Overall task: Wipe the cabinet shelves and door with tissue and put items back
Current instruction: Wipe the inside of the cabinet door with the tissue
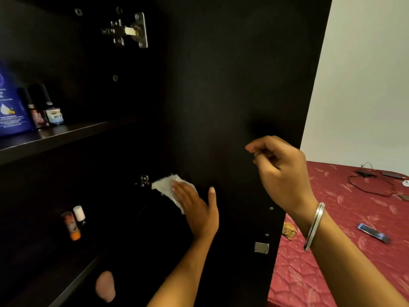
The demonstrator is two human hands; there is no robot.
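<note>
Dark door [232, 85], tissue [168, 187] under left hand [194, 209]

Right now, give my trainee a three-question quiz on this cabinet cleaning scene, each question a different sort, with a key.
1. True or false: the left hand presses the white tissue flat against the inside of the open door.
2. Multiple choice: where is the tissue? A) on the upper shelf B) beside the lower hinge C) on the bed
3. Fill in: the right hand, fingers curled, is raised in front of the door and wears a metal ______ on the wrist.

Key: 1 true; 2 B; 3 bangle.
</note>
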